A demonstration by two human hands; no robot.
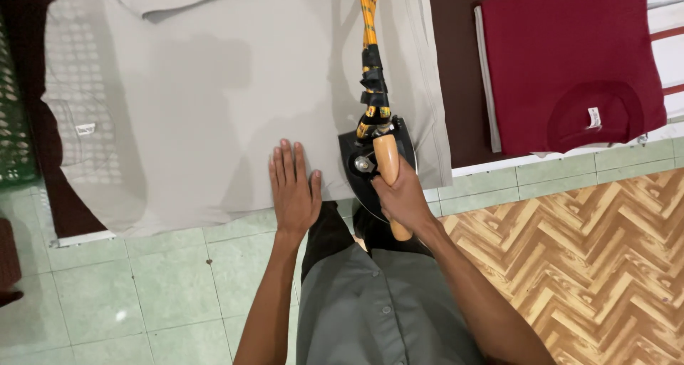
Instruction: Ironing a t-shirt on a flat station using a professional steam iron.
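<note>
Iron (377, 162), a dark pointed plate with a smooth wooden handle and yellow braided cord (368, 8), sits on the beige shirt (214, 108) near its right edge, my right hand (404, 197) fisted round the handle, my left hand (292, 187) flat and open pinning cloth mid-pressing; I judge a steady, wrinkle-free glide is needed.
</note>
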